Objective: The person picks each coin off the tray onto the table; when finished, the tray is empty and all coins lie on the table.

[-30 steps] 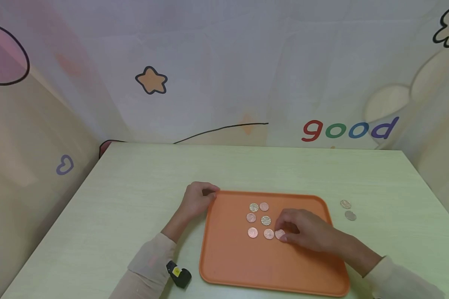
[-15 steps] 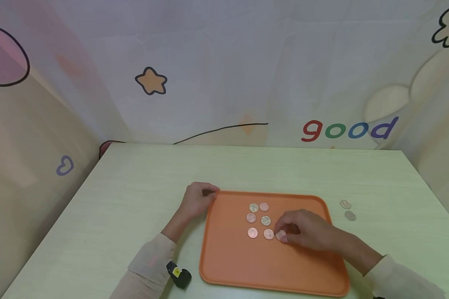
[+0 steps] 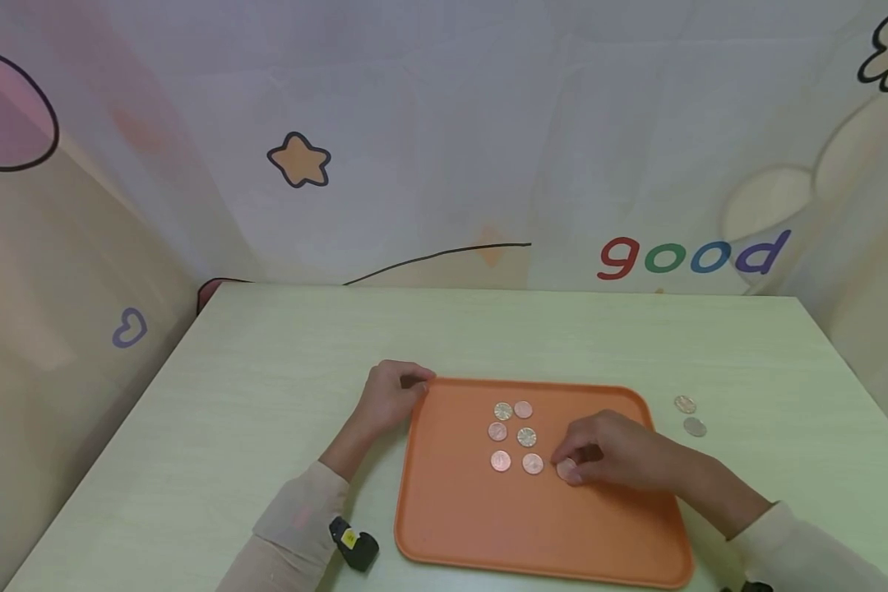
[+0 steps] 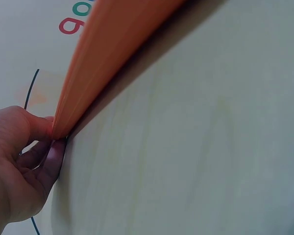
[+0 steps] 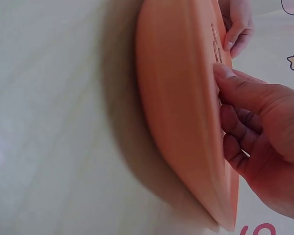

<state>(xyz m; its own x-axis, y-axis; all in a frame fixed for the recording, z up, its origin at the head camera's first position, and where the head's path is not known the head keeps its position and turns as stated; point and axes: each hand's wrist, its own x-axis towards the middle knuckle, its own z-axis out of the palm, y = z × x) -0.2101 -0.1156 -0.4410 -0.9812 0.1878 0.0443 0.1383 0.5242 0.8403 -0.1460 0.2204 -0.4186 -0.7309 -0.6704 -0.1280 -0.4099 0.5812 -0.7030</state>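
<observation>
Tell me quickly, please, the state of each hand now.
Left hand: closed, holding the orange tray at its far-left corner.
Right hand: closed, pinching one coin.

The head view looked forward and down from above the near side of the orange tray [image 3: 459,522], far enough off to take it in whole, with the wall [image 3: 429,148] beyond. The left-wrist view sat low and close beside the tray's left side, turned sideways; the right-wrist view, likewise turned, looked closely across the tray toward that wall. All three shared the left hand [image 3: 392,400].
</observation>
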